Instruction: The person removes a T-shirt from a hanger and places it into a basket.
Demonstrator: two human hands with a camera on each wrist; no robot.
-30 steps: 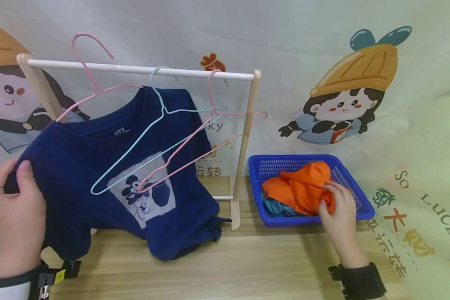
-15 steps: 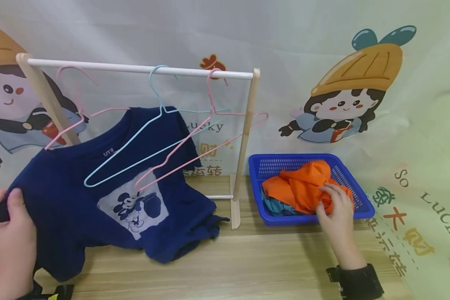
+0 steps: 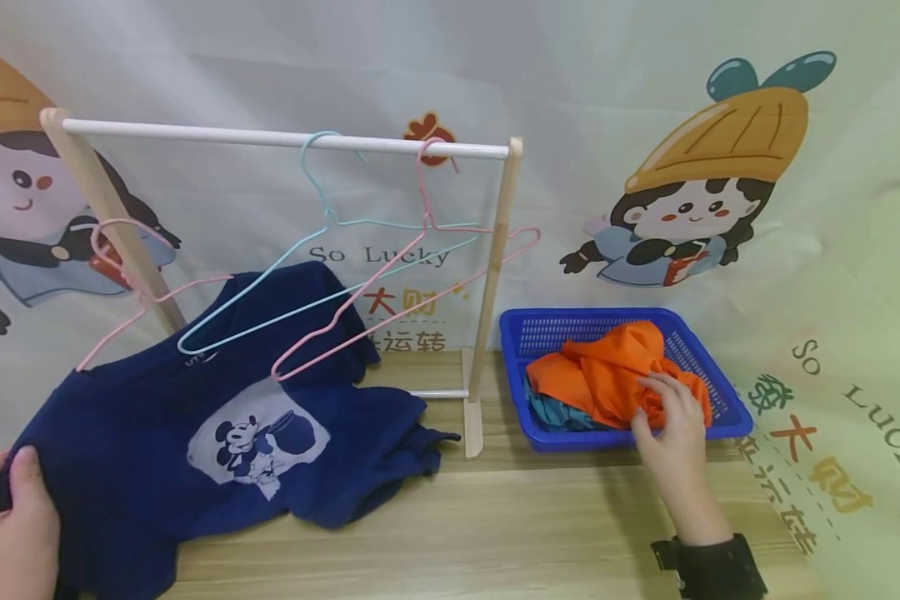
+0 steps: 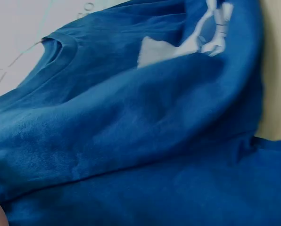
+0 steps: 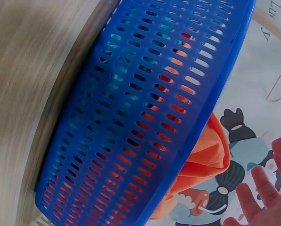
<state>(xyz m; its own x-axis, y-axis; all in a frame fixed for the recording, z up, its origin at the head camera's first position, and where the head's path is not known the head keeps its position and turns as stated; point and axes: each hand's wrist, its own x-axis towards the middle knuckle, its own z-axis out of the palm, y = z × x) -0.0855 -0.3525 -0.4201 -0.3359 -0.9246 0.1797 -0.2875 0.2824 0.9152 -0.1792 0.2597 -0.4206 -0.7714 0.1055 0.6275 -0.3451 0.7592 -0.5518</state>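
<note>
My left hand (image 3: 18,533) pinches the sleeve of a navy T-shirt (image 3: 135,450) with a cartoon print. A pink clothes hanger (image 3: 195,286) sits inside the shirt's neck, its hook below the rod. The shirt's lower part lies bunched on the table, and its cloth fills the left wrist view. My right hand (image 3: 675,442) hovers at the front right of a blue basket (image 3: 540,442), beside a crumpled orange cloth (image 3: 607,367). In the right wrist view its relaxed fingers (image 5: 268,188) are apart from the cloth, holding nothing.
A small wooden rack with a white rod (image 3: 210,132) stands behind the shirt. From the rod hang a light blue hanger (image 3: 328,218) and another pink hanger (image 3: 426,221), both overlapping the shirt in view. Teal cloth (image 3: 558,410) lies under the orange one.
My left hand has drawn the T-shirt and the pink hanger in it down and toward me, and the hook has dropped from above the rod to well below it. My right hand has barely moved.
</note>
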